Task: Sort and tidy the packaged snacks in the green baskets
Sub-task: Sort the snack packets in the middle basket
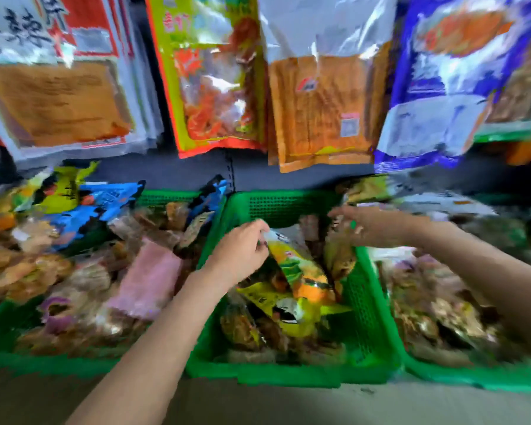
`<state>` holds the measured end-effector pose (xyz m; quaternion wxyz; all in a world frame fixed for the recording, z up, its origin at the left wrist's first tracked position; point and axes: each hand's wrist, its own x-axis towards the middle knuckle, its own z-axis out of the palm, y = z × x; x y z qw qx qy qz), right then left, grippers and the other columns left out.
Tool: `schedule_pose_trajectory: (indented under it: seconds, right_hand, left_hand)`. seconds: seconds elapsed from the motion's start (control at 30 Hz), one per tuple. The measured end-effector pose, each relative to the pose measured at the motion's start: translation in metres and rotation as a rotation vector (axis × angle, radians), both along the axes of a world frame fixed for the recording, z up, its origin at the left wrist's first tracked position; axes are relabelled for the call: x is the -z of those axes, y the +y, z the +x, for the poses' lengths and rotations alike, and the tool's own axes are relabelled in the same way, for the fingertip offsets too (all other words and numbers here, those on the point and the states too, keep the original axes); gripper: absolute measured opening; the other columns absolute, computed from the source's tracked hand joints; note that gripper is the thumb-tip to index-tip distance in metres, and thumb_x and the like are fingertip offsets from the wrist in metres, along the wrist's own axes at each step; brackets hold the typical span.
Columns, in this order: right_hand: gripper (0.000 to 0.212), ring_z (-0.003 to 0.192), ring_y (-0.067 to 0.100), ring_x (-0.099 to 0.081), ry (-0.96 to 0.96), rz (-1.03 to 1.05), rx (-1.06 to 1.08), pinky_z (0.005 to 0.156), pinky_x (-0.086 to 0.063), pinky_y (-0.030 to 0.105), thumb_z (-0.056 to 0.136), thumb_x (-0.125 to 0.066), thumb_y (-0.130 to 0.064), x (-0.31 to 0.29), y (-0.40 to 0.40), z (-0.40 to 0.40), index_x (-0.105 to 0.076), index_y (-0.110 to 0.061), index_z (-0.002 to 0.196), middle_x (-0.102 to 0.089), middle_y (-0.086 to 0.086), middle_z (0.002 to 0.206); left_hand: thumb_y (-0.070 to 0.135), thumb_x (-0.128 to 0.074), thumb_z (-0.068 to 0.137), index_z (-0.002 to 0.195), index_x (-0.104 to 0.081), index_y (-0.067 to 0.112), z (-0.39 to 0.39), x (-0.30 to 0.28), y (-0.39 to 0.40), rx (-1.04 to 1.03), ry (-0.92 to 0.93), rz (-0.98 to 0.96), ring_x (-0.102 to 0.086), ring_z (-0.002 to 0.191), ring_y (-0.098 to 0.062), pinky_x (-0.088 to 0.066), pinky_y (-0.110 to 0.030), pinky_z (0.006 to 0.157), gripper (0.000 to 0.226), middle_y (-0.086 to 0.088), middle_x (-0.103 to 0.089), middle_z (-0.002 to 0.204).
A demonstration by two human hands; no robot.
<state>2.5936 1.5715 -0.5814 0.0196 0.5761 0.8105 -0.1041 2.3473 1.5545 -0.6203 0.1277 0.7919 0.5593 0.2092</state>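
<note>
Three green baskets stand side by side on the shelf: a left basket (10, 360), a middle basket (288, 375) and a right basket (472, 378), all heaped with snack packets. My left hand (242, 253) grips the top corner of a yellow-green and orange packet (304, 271) that stands tilted in the middle basket. My right hand (368, 225) hovers over the far right corner of that basket, blurred by motion, with fingers extended beside brown packets (337, 259); whether it holds anything is unclear. More yellow packets (288, 311) lie below.
Large snack bags hang in a row above the baskets, among them an orange bag (322, 111) and a blue bag (436, 87). Blue and yellow packets (89, 204) pile up behind the left basket, and a pink packet (147, 277) lies in it. The shelf's front edge (258, 406) runs below.
</note>
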Motion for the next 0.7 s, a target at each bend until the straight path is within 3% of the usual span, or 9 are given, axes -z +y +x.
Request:
schedule_pose_trajectory:
  seconds: [0.13, 0.17, 0.3, 0.37, 0.47, 0.57, 0.63, 0.7]
  right_hand:
    - [0.054, 0.115, 0.008, -0.047, -0.136, -0.147, 0.069, 0.093, -0.030, 0.008, 0.091, -0.058, -0.018, -0.007, -0.041, 0.115, -0.035, -0.010, 0.139, -0.036, 0.002, 0.145]
    - [0.056, 0.116, 0.007, -0.045, -0.170, -0.182, 0.098, 0.095, -0.029, 0.010, 0.091, -0.059, -0.020, -0.006, -0.049, 0.138, -0.034, -0.011, 0.140, -0.029, -0.004, 0.146]
    - [0.087, 0.137, 0.022, -0.031, -0.348, -0.310, 0.302, 0.109, -0.031, 0.033, 0.080, -0.067, -0.044, 0.011, -0.067, 0.209, -0.017, -0.025, 0.148, -0.028, 0.004, 0.152]
    - [0.094, 0.140, 0.025, -0.023, -0.405, -0.336, 0.372, 0.112, -0.028, 0.037, 0.074, -0.069, -0.053, 0.016, -0.077, 0.229, -0.016, -0.029, 0.148, -0.021, 0.006, 0.154]
    - [0.096, 0.144, 0.031, -0.002, -0.474, -0.366, 0.403, 0.113, -0.022, 0.047, 0.074, -0.068, -0.056, 0.027, -0.089, 0.245, -0.013, -0.032, 0.149, -0.004, 0.011, 0.156]
    - [0.084, 0.139, 0.028, -0.022, -0.333, -0.288, 0.364, 0.108, -0.032, 0.037, 0.079, -0.067, -0.048, 0.032, -0.094, 0.257, -0.024, -0.023, 0.146, -0.024, 0.008, 0.151]
    - [0.067, 0.128, 0.023, -0.037, -0.164, -0.159, 0.342, 0.101, -0.036, 0.030, 0.082, -0.067, -0.039, 0.030, -0.099, 0.270, -0.037, -0.022, 0.139, -0.040, 0.006, 0.140]
    - [0.052, 0.121, 0.023, -0.045, -0.002, 0.029, 0.395, 0.095, -0.038, 0.028, 0.086, -0.063, -0.029, 0.029, -0.106, 0.286, -0.045, -0.022, 0.135, -0.049, 0.005, 0.130]
  left_hand:
    - [0.013, -0.053, 0.087, 0.125, -0.051, 0.016, 0.109, 0.001, 0.002, 0.272, 0.180, -0.033, -0.056, 0.107, -0.026, -0.038, -0.029, 0.083, 0.037, -0.006, -0.060, 0.116]
    - [0.013, -0.054, 0.087, 0.125, -0.051, 0.015, 0.129, 0.002, 0.002, 0.322, 0.213, -0.024, -0.056, 0.108, -0.027, -0.039, -0.030, 0.086, 0.038, -0.008, -0.059, 0.117]
    - [0.019, -0.057, 0.087, 0.124, -0.050, 0.010, 0.196, 0.003, 0.007, 0.379, 0.249, -0.011, -0.055, 0.113, -0.029, -0.044, -0.038, 0.091, 0.039, -0.012, -0.056, 0.121]
    - [0.021, -0.058, 0.087, 0.121, -0.050, 0.008, 0.224, 0.005, 0.007, 0.374, 0.227, -0.042, -0.055, 0.111, -0.029, -0.044, -0.036, 0.090, 0.037, -0.011, -0.056, 0.122]
    - [0.027, -0.059, 0.088, 0.133, -0.043, 0.015, 0.264, 0.012, 0.001, 0.462, 0.253, -0.142, -0.052, 0.117, -0.026, -0.041, -0.030, 0.091, 0.050, -0.009, -0.053, 0.130]
    - [0.038, -0.063, 0.085, 0.143, -0.031, 0.022, 0.295, 0.023, -0.006, 0.550, 0.248, -0.318, -0.049, 0.121, -0.024, -0.042, -0.024, 0.092, 0.069, -0.004, -0.046, 0.139]
    - [0.040, -0.063, 0.085, 0.147, -0.023, 0.023, 0.311, 0.030, -0.012, 0.574, 0.188, -0.423, -0.039, 0.132, -0.019, -0.034, -0.017, 0.096, 0.076, 0.001, -0.036, 0.146]
    - [0.045, -0.064, 0.082, 0.147, -0.020, 0.027, 0.326, 0.038, -0.016, 0.626, 0.138, -0.437, -0.023, 0.141, -0.017, -0.024, -0.028, 0.113, 0.081, 0.004, -0.022, 0.154]
